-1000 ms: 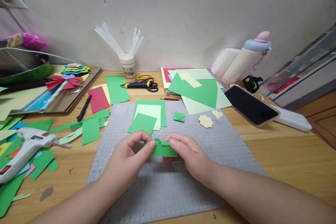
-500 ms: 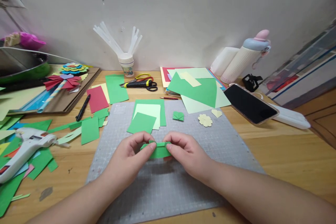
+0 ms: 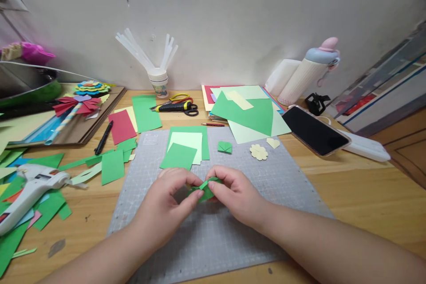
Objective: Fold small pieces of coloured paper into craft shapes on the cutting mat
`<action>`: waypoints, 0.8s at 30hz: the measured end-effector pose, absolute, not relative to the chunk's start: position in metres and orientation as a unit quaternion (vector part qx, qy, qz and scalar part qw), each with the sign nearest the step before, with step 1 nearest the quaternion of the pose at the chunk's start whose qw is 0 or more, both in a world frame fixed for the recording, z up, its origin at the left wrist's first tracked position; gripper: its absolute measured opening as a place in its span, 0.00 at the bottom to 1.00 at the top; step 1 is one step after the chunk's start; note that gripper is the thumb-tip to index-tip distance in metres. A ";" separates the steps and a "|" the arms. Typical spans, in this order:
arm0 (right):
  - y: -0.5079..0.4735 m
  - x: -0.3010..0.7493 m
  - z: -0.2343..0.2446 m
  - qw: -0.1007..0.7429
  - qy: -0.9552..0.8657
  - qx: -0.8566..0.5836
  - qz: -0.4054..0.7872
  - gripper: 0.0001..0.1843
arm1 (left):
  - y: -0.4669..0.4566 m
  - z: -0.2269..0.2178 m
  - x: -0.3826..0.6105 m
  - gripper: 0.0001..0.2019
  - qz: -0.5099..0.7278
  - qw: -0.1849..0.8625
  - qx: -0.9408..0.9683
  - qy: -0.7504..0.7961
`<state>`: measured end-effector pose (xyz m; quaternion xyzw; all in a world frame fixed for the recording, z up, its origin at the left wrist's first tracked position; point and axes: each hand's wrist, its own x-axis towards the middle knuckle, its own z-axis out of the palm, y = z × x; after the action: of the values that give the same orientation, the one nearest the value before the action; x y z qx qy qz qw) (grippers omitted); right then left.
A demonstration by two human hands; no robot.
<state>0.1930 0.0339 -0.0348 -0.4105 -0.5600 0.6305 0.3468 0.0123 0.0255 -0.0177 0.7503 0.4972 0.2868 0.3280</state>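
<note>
A small folded piece of green paper is held above the grey cutting mat, tilted, with its right end higher. My left hand pinches its left end between thumb and fingers. At the other end, my right hand grips it the same way; the fingertips behind the paper are mostly hidden. Just beyond my hands lie a square of green paper, a small folded green envelope shape, a cream flower cutout and a cream heart cutout.
At the left are a white glue gun and green paper scraps. Scissors, a pencil and a paper cup of clear sticks stand or lie toward the wall. A phone and a bottle are at the right.
The green paper has gone from level to tilted, its right end raised. My left thumb and fingers have shifted slightly right, closer to my right hand.
</note>
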 end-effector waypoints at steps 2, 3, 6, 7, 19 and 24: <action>0.034 0.193 -0.035 0.345 -0.564 -0.408 0.629 0.06 | 0.026 -0.016 0.012 0.04 0.290 0.335 0.744 0.499; 0.034 0.193 -0.035 0.346 -0.566 -0.407 0.628 0.06 | 0.026 -0.016 0.013 0.04 0.295 0.350 0.731 0.505; 0.034 0.193 -0.034 0.348 -0.571 -0.403 0.625 0.07 | 0.028 -0.015 0.014 0.04 0.313 0.429 0.664 0.527; 0.034 0.193 -0.033 0.348 -0.576 -0.401 0.622 0.07 | 0.029 -0.015 0.014 0.04 0.318 0.457 0.639 0.531; 0.032 0.193 -0.029 0.350 -0.608 -0.376 0.605 0.08 | 0.030 -0.014 0.014 0.05 0.349 0.566 0.546 0.509; 0.032 0.192 -0.029 0.363 -0.579 -0.381 0.622 0.08 | 0.031 -0.012 0.015 0.06 0.347 0.590 0.520 0.512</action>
<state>0.1924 0.0316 -0.0293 -0.3810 -0.5795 0.6222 0.3632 0.0148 0.0313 -0.0124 0.5199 0.5118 0.3467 0.5896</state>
